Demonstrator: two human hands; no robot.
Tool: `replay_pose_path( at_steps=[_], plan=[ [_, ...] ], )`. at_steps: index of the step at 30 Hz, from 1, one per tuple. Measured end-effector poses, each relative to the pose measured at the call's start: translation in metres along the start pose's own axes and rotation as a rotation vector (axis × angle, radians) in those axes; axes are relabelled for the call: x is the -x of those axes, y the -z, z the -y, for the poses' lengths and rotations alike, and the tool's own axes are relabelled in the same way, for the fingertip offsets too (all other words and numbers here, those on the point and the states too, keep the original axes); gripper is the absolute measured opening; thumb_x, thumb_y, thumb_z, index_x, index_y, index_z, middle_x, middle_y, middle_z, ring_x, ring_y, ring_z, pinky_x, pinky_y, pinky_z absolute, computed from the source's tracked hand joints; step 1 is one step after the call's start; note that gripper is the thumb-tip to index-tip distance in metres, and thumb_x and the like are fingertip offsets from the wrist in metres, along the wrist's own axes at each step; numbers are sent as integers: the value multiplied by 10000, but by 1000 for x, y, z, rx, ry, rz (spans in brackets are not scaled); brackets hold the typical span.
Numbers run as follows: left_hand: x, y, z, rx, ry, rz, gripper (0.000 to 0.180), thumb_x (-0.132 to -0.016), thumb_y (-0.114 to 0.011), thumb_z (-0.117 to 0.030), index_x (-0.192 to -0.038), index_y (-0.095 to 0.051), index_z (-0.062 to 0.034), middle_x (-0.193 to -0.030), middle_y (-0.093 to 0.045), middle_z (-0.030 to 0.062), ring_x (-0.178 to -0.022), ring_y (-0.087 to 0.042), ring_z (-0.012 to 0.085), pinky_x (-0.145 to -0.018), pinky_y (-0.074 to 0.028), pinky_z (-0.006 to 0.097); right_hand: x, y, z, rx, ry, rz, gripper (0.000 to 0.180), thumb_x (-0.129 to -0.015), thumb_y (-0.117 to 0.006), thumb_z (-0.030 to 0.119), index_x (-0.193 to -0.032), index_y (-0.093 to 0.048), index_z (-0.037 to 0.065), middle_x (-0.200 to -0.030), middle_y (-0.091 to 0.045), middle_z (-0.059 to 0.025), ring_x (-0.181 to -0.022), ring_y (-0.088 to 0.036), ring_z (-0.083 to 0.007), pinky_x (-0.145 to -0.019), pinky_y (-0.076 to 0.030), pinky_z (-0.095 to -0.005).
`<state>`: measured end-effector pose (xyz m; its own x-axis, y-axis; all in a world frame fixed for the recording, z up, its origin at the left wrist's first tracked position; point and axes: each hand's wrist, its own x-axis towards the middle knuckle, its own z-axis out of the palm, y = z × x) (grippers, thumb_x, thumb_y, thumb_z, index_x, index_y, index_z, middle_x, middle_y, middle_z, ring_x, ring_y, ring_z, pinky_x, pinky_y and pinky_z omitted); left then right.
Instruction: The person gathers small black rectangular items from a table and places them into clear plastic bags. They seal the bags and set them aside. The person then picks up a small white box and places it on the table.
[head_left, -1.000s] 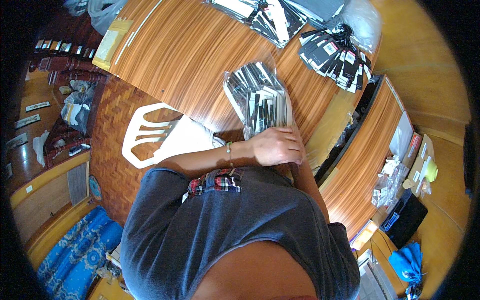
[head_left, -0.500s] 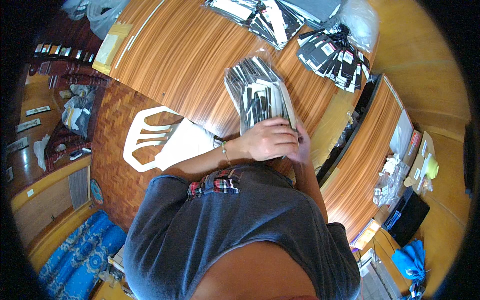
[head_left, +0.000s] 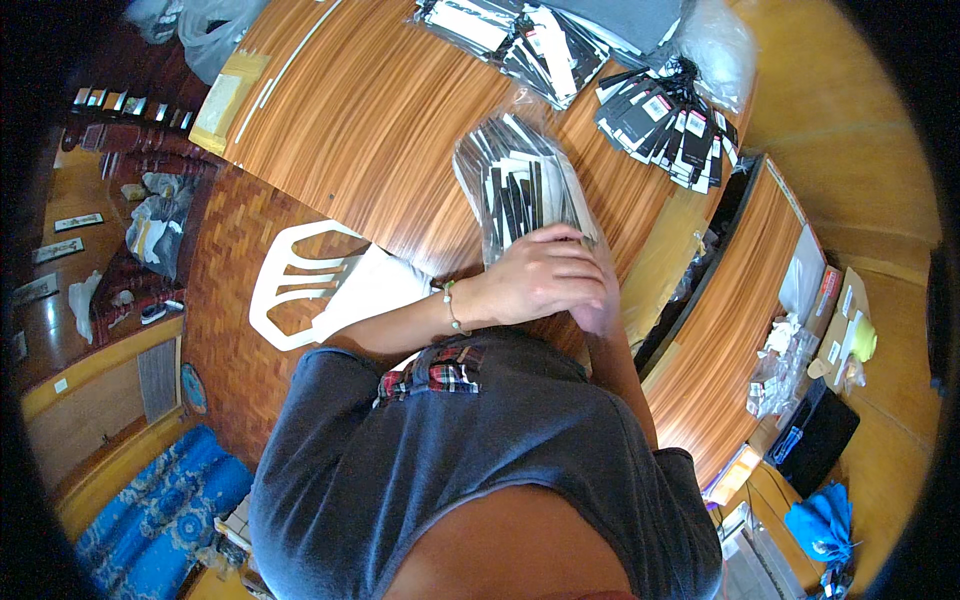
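A clear plastic bag [head_left: 520,185] packed with black and white hang tags lies at the table's near edge, just ahead of my body. Over its near end my left hand [head_left: 548,278] is closed, the fingers bent and lying across my right hand. My right hand [head_left: 598,312] comes up from the right against the same end of the bag; its fingers are mostly covered by the left hand. Farther off on the table sit a fanned bunch of black tags [head_left: 668,125] with strings and another clear pack of tags [head_left: 548,50].
The wood-grain table [head_left: 360,120] spreads ahead, with brown tape along its edges. A white plastic chair [head_left: 300,285] stands at the left. Stuffed clear plastic [head_left: 715,55] lies at the far right corner. A second wood-grain surface [head_left: 730,330] to the right bears crumpled plastic and boxes.
Both hands stay at the bag's near end, my left hand's fingers shifting slightly over the right. The whole view has moved a little.
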<state>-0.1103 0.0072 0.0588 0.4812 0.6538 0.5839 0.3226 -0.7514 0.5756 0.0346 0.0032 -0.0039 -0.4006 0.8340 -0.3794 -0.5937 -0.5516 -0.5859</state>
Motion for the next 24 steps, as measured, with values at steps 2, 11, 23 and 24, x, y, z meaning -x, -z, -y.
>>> replay_pose_path(
  at_steps=[2,11,23,24],
  plan=[
    [-3,-2,-1,24,-38,-4,104,-721,-611,-156,-816,-611,-112,-891,-613,14,-889,-571,185,-847,-424,360,-1,11,-4,-18,80,100,354,-920,-352,235,-1165,-407,-14,-913,-539,-80,-823,-547,-151,-742,-462,-257],
    [13,-30,13,1,-175,168,169,-709,-586,-151,-866,-615,-96,-907,-591,21,-896,-549,187,-841,-419,347,-13,49,-31,349,198,77,334,-923,-345,256,-1135,-432,12,-909,-530,-100,-832,-543,-185,-772,-463,-294],
    [9,-41,8,-61,25,113,193,-668,-566,-171,-857,-600,-154,-926,-552,-16,-924,-499,188,-931,-319,397,-21,42,-30,77,98,-16,383,-910,-377,281,-1183,-416,15,-1017,-525,-112,-910,-541,-202,-819,-454,-319],
    [11,-48,10,-77,2,124,185,-664,-564,-174,-845,-595,-155,-914,-544,-15,-919,-495,189,-922,-322,394,-21,40,-30,66,90,-21,388,-909,-380,283,-1187,-415,15,-1026,-525,-113,-917,-541,-203,-823,-453,-321]
  ],
)
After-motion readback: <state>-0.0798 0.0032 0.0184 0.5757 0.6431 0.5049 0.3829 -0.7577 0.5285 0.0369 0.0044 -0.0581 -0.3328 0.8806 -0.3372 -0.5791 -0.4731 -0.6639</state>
